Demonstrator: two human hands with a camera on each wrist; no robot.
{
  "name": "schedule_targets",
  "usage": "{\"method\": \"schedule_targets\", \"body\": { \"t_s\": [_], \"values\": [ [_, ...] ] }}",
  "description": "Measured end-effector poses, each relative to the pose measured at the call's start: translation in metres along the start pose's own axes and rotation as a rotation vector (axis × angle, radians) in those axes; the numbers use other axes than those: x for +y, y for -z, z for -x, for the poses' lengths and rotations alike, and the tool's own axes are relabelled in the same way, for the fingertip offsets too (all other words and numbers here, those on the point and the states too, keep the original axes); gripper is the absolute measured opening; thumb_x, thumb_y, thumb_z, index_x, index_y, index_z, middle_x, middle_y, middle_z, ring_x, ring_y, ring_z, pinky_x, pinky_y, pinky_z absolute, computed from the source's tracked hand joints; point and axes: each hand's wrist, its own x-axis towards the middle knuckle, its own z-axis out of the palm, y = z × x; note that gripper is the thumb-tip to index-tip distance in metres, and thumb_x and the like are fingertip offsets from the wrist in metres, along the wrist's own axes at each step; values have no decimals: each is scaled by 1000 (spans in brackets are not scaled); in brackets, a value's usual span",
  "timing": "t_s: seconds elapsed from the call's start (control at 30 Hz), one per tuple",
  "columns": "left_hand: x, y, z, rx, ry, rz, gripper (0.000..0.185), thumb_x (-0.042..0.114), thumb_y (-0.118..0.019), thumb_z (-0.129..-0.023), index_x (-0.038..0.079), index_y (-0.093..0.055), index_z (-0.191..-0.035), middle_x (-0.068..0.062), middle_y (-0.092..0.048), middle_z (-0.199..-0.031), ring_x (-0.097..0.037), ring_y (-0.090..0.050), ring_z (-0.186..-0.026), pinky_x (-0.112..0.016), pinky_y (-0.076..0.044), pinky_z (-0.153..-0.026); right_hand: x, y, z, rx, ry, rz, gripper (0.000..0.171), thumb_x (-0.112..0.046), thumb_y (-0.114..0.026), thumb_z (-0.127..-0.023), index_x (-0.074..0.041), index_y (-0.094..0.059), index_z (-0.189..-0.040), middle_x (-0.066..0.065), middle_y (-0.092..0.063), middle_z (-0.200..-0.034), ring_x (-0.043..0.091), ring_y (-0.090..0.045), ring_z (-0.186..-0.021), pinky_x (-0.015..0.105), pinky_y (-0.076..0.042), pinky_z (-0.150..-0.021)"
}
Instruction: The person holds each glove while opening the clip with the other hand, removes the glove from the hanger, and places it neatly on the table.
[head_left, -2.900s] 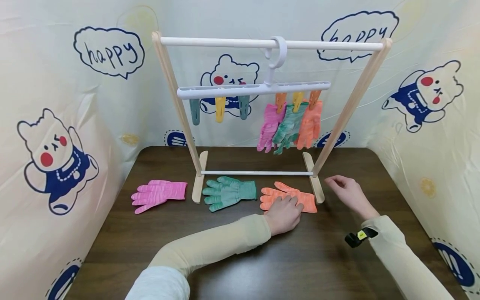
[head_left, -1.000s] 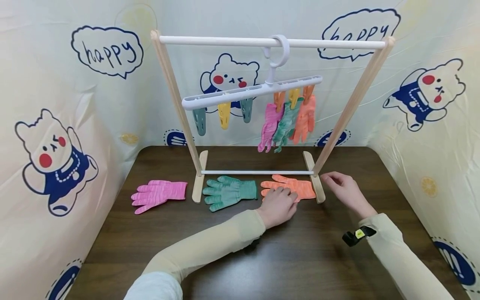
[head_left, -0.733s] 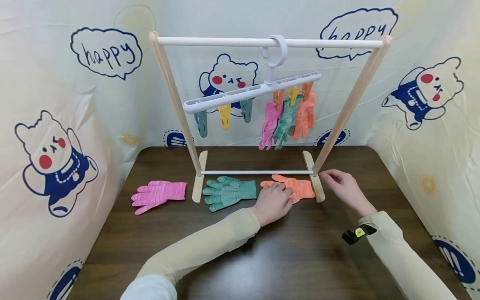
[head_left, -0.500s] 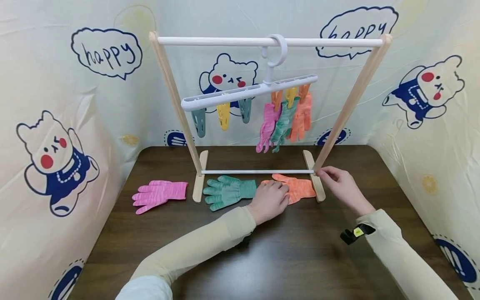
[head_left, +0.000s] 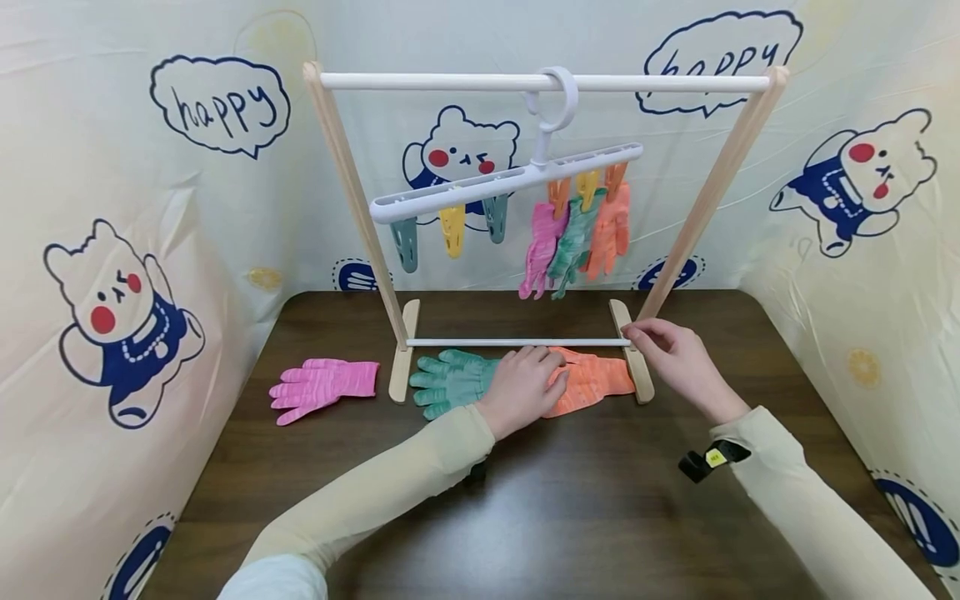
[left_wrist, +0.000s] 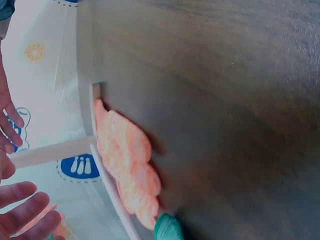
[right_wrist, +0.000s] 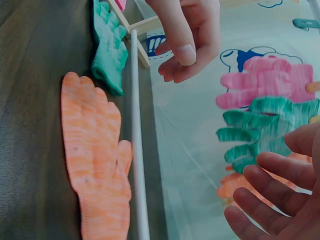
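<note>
An orange glove (head_left: 592, 382) (right_wrist: 95, 150) (left_wrist: 125, 160) lies flat on the dark table (head_left: 600, 508), just in front of the drying rack's lower bar (head_left: 517, 342). My left hand (head_left: 521, 390) (right_wrist: 187, 35) is over the glove's finger end with relaxed fingers and grips nothing. A green glove (head_left: 446, 382) lies right beside it on the left. My right hand (head_left: 671, 360) (right_wrist: 280, 195) is by the rack's right foot (head_left: 636, 375) with spread, empty fingers. Whether it touches the rack I cannot tell.
A pink glove (head_left: 326, 387) lies left of the rack's left foot. A white clip hanger (head_left: 510, 179) hangs tilted from the top rail, with pink, green and orange gloves (head_left: 577, 237) clipped on its right half. Printed curtains close in the table on three sides.
My left hand has slid left along the orange glove toward the green one. The orange glove has shifted nearer the lower bar. My right hand has moved up to the rack's right foot.
</note>
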Motion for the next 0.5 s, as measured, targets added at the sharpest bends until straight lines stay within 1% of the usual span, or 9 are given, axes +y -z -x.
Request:
{"method": "schedule_targets", "body": {
  "t_s": [0.13,0.2,0.3,0.4,0.5],
  "values": [
    [-5,8,-1,26,21,31,21,29,-63,-103,12,-74,-109,-2,-73,-100,-19,-68,-90,-33,-57,-76,-8,3,-5,-1,-1,-3,35,-31,-56,-109,-4,-72,-126,16,-74,-119,21,-67,-99,15,-49,-81],
    [-7,12,-1,44,32,50,20,28,-63,-102,12,-75,-109,-2,-74,-100,-19,-68,-88,-33,-58,-76,-12,4,-7,-2,6,-4,35,-30,-57,-109,-4,-72,-126,16,-74,-117,19,-67,-95,18,-50,-79],
    [-11,15,-1,88,35,71,18,26,-64,-102,12,-75,-106,-2,-73,-97,-18,-67,-82,-33,-58,-71,-17,5,-12,-3,16,0,34,-30,-56,-109,-5,-72,-126,15,-73,-113,20,-64,-90,25,-52,-75],
    [-14,18,-1,138,30,89,15,23,-66,-101,12,-74,-103,-2,-72,-92,-18,-64,-77,-32,-56,-65,-22,7,-16,-17,19,4,36,-33,-55,-109,-6,-71,-128,14,-73,-116,25,-66,-93,34,-53,-78],
    [-17,21,-2,174,45,104,13,23,-67,-100,12,-73,-101,-1,-69,-86,-16,-60,-73,-29,-52,-60,-28,8,-20,-30,33,-3,37,-34,-54,-109,-7,-70,-130,14,-72,-122,29,-68,-100,41,-54,-84]
  ]
}}
